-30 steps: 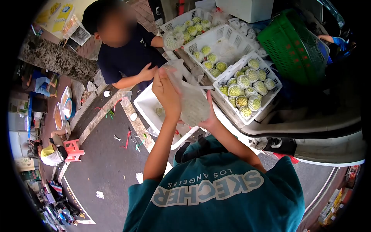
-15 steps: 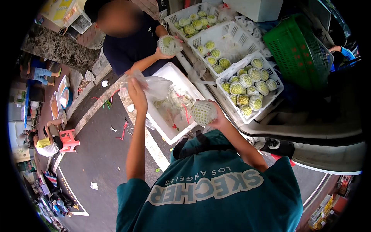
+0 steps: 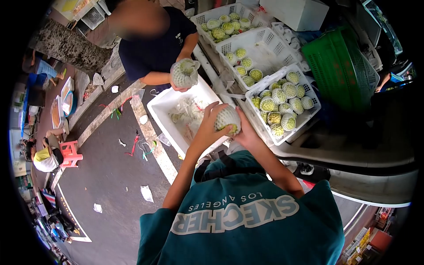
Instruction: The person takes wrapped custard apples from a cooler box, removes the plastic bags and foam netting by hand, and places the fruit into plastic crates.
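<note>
Between my two hands is a green custard apple in a white foam net. My left hand is closed on its left side, fingertips on the net and the thumb near the bare green skin at the bottom. My right hand cups it from the right and below, partly hidden by the fruit. Under and beyond my hands stands a white foam box with crumpled plastic and netting inside. Across the box, a person in a dark shirt holds another netted custard apple wrapped in clear plastic.
To the right, white crates of netted custard apples rest at the vehicle's edge. A green crate stands behind them. Litter lies on the road, including a white scrap. A seated person and a pink stool are at far left.
My left hand has let go of the clear plastic and moved right onto the custard apple. A white scrap now lies on the road. The other person's wrapped fruit has moved down and left.
</note>
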{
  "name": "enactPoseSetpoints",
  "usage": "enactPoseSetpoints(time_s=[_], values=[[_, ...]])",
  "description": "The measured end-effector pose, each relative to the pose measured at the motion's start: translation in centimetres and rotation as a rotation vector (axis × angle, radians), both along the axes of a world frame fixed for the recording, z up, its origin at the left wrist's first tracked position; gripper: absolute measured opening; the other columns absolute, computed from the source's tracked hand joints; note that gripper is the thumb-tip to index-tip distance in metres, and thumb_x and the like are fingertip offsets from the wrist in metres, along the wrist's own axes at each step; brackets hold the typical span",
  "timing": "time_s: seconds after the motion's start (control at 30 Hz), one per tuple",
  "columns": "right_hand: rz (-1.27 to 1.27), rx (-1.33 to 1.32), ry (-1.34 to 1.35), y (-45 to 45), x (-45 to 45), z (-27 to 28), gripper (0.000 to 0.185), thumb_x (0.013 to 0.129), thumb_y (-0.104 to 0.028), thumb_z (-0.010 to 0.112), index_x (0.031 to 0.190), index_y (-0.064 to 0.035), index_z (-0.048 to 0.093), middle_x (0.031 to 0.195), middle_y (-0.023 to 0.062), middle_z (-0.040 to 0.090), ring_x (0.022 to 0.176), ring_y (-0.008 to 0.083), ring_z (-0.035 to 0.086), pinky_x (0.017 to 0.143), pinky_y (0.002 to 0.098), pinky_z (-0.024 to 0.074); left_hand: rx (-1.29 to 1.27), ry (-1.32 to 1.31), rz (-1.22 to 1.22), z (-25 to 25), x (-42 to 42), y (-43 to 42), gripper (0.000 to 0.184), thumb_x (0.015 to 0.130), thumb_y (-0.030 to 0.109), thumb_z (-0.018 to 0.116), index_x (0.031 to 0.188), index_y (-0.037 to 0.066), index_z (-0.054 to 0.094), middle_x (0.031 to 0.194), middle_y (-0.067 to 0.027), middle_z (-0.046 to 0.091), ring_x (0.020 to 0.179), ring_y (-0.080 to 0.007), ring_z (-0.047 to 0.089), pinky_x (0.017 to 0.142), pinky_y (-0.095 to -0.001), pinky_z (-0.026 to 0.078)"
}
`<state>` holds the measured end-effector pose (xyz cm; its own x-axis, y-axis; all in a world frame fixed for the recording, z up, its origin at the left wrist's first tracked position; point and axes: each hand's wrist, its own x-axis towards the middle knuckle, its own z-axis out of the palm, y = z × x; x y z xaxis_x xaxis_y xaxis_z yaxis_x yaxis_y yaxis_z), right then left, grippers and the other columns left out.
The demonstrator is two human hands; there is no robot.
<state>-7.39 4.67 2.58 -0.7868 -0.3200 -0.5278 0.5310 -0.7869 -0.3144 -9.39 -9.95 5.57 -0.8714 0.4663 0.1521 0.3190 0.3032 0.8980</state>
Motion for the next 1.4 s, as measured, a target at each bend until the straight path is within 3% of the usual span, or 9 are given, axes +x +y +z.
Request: enactPoseSetpoints(time_s=[0.07, 0.13, 0.23, 0.6, 0.7, 0.97, 1.07, 1.23, 1.4], values=[[0.057, 0.146, 0.044, 0.0, -0.6, 1.3, 0.047, 0.088, -0.043, 0.038, 0.118, -0.0072, 0.039, 0.111, 0.0080, 0.050, 0.103, 0.0214, 0.050, 0.083, 0.0411, 0.0443, 0.053, 0.059, 0.032, -0.9, -0.7, 0.0, 0.048, 0.076, 0.021, 0.062, 0.117, 0.006, 0.042, 0.118, -0.0138, 0.040, 0.110, -0.0276, 0.039, 0.091, -0.0360, 0.034], [0.085, 0.226, 0.143, 0.1, -0.7, 1.3, 0.054, 0.084, -0.039, 0.049, 0.124, -0.0074, 0.029, 0.119, 0.0088, 0.041, 0.105, 0.0228, 0.048, 0.079, 0.0409, 0.0471, 0.472, -0.516, 0.213, -1.9, -0.7, 0.1, 0.038, 0.082, 0.020, 0.055, 0.115, 0.005, 0.044, 0.115, -0.0104, 0.042, 0.102, -0.0226, 0.044, 0.089, -0.0339, 0.035], [0.176, 0.704, 0.333, -0.6, -0.6, 2.2, 0.071, 0.077, -0.021, 0.064, 0.129, -0.0082, 0.019, 0.127, 0.0147, 0.023, 0.110, 0.0265, 0.041, 0.075, 0.0365, 0.0511, 0.302, -0.315, 0.332, -3.9, -1.0, -0.2, 0.034, 0.086, 0.023, 0.050, 0.114, 0.004, 0.044, 0.113, -0.0096, 0.042, 0.097, -0.0197, 0.046, 0.087, -0.0311, 0.035], [-0.026, 0.844, 0.240, -0.4, -1.1, 0.4, 0.071, 0.070, -0.031, 0.070, 0.122, -0.0084, 0.027, 0.107, 0.0100, 0.047, 0.086, 0.0154, 0.053, 0.054, 0.0232, 0.0460, 0.319, -0.296, 0.310, -3.1, 1.0, 1.9, 0.057, 0.086, 0.029, 0.051, 0.130, 0.002, 0.026, 0.123, -0.0134, 0.035, 0.111, -0.0221, 0.036, 0.091, -0.0317, 0.033], [-0.132, 0.747, 0.175, -0.5, -0.9, 1.0, 0.055, 0.074, -0.030, 0.065, 0.115, -0.0119, 0.033, 0.107, 0.0071, 0.046, 0.088, 0.0139, 0.052, 0.058, 0.0223, 0.0461, 0.550, -0.473, 0.323, -2.5, 1.7, 2.4, 0.050, 0.088, 0.021, 0.046, 0.130, 0.002, 0.026, 0.125, -0.0139, 0.033, 0.114, -0.0224, 0.035, 0.093, -0.0318, 0.031], [-0.088, 0.897, 0.218, -0.1, -0.8, 1.2, 0.056, 0.073, -0.029, 0.067, 0.115, -0.0121, 0.033, 0.106, 0.0070, 0.045, 0.084, 0.0139, 0.053, 0.054, 0.0230, 0.0451, 0.099, 0.075, 0.238, -3.6, -0.1, 1.4, 0.058, 0.069, -0.012, 0.042, 0.125, 0.001, 0.033, 0.122, -0.0158, 0.038, 0.115, -0.0253, 0.038, 0.093, -0.0297, 0.032], [-0.075, 0.866, 0.269, -0.3, -0.5, 1.2, 0.055, 0.073, -0.027, 0.067, 0.114, -0.0124, 0.034, 0.106, 0.0068, 0.045, 0.081, 0.0132, 0.053, 0.051, 0.0231, 0.0449, 0.169, -0.177, 0.178, -3.2, -1.1, -0.2, 0.058, 0.068, -0.012, 0.041, 0.123, 0.003, 0.036, 0.122, -0.0150, 0.040, 0.115, -0.0235, 0.038, 0.090, -0.0298, 0.034], [-0.192, 0.969, 0.462, -2.2, -0.1, 1.3, 0.057, 0.067, -0.015, 0.072, 0.111, -0.0064, 0.035, 0.103, 0.0056, 0.043, 0.098, 0.0149, 0.043, 0.086, 0.0268, 0.0352, 0.327, -0.235, 0.310, -4.8, -2.7, -0.8, 0.042, 0.063, -0.013, 0.037, 0.100, -0.001, 0.053, 0.093, -0.0136, 0.057, 0.092, -0.0231, 0.054, 0.080, -0.0282, 0.041], [-0.200, 1.050, 0.723, -2.9, 0.1, 0.9, 0.063, 0.063, -0.017, 0.075, 0.110, -0.0048, 0.035, 0.100, 0.0108, 0.043, 0.093, 0.0188, 0.048, 0.077, 0.0293, 0.0426, 0.383, -0.209, 0.543, -6.1, -3.5, -1.6, 0.020, 0.067, -0.004, 0.036, 0.077, -0.002, 0.053, 0.069, -0.0083, 0.056, 0.069, -0.0190, 0.053, 0.067, -0.0281, 0.044]])
